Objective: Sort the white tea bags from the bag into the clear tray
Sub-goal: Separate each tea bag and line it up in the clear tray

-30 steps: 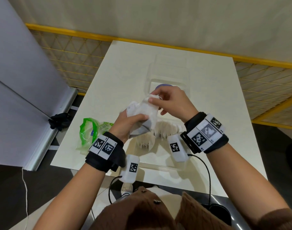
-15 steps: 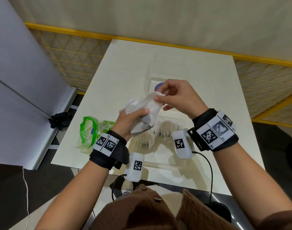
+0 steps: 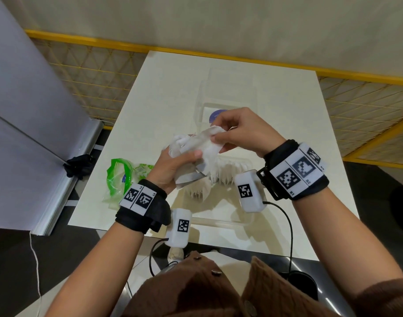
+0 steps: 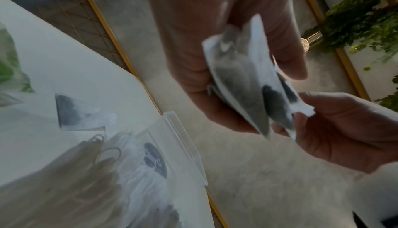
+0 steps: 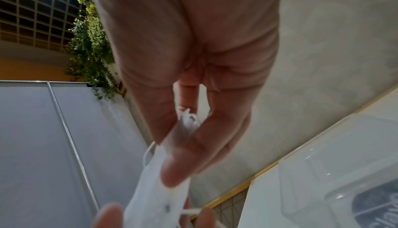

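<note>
My left hand (image 3: 184, 155) grips a bunch of white tea bags (image 3: 196, 147) above the table. My right hand (image 3: 215, 133) pinches the upper right corner of one tea bag (image 4: 301, 109) in that bunch, between thumb and fingers (image 5: 183, 168). In the left wrist view the held tea bags (image 4: 243, 85) show dark tea inside. Below the hands stands the clear tray (image 3: 218, 221), with several white tea bags (image 3: 228, 173) upright in rows. The green plastic bag (image 3: 119, 177) lies crumpled at the table's left edge.
A second clear container (image 3: 228, 92) with a round purple label (image 3: 215, 114) sits just beyond the hands. The white table (image 3: 173, 88) ends at a yellow rail and netting behind. A grey panel stands to the left. Cables hang at the near edge.
Both hands have lifted the bunch a little. My right hand has drawn the pinched tea bag's corner out to the right.
</note>
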A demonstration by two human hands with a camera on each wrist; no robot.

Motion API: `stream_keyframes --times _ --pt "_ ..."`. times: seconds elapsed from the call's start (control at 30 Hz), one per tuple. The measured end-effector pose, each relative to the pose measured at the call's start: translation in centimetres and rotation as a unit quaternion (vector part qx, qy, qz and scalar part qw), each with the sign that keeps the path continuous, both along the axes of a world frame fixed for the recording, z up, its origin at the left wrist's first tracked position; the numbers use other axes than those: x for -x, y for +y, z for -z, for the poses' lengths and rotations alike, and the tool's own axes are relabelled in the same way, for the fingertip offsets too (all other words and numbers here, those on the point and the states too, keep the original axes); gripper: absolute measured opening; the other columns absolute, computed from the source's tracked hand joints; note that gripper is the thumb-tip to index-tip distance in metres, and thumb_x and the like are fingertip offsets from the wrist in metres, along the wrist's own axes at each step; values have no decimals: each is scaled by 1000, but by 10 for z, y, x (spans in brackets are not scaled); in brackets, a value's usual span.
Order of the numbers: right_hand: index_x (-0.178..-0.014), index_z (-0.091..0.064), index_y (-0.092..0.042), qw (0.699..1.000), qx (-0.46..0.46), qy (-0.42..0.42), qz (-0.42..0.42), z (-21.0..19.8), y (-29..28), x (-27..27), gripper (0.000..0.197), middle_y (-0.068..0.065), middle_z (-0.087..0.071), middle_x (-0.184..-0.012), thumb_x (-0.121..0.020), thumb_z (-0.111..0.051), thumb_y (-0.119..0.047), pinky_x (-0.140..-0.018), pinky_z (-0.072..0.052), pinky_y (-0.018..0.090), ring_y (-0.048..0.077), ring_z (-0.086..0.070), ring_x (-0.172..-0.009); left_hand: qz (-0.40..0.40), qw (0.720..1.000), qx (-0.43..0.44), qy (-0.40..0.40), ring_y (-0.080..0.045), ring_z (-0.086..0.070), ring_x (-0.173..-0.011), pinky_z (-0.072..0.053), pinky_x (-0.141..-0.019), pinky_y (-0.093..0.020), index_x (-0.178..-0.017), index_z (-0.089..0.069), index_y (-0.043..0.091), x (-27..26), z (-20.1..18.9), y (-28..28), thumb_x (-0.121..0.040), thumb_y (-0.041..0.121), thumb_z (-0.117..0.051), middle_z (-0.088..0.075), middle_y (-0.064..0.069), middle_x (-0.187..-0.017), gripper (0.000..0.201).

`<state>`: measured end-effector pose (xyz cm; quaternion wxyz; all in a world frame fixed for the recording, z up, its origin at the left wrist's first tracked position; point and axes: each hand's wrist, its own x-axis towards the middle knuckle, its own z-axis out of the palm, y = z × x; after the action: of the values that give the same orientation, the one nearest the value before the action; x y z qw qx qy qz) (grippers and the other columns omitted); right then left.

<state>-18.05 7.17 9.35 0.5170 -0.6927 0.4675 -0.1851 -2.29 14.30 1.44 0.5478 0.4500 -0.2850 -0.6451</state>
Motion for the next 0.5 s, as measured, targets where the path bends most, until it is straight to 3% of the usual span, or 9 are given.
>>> stream_keyframes --times 0.13,0.27,0.37,0.43,0.5 --pt "-76 -67 -11 1000 -5 -2 -14 -3 0 4 20 13 -64 -81 -81 -59 7 -69 -58 26 18 -65 -70 27 999 -14 12 -25 -63 -89 -56 -68 -35 -118 -51 -1 4 1 1 -69 5 -69 -64 -12 -97 52" --pt "-94 -70 -5 997 -33 19 -69 -8 3 10 19 16 -67 -94 -83 -60 6 -69 -57 19 11 -65 -71 39 998 -38 3 -21 -66 -79 -57 -61 -35 -94 -62 9 -1 2 3 -74 -3 -65 -69 -5 -80 23" --pt "-107 -66 -20 991 -47 45 -120 -10 6 9 25 8 -64 -99 -85 -66 -9 -73 -59 28 13 -65 -83 60 997 -44 3 -21 -67 -79 -57 -63 -35 -96 -63 12 -2 4 4 -69 0 -67 -67 -7 -84 31" --pt "-106 -63 -26 989 -47 32 -135 -12 6 9 25 3 -59 -91 -87 -63 -10 -74 -59 32 15 -63 -83 65 996 -51 18 -20 -67 -78 -55 -62 -33 -103 -61 11 -3 5 5 -68 3 -64 -68 -8 -85 37" --pt "-98 -62 -23 990 -37 9 -139 -13 7 9 21 4 -55 -85 -89 -59 -4 -76 -59 35 17 -60 -77 60 995 -61 45 -19 -67 -69 -54 -57 -30 -103 -59 10 -3 6 6 -68 3 -61 -69 -6 -79 35"
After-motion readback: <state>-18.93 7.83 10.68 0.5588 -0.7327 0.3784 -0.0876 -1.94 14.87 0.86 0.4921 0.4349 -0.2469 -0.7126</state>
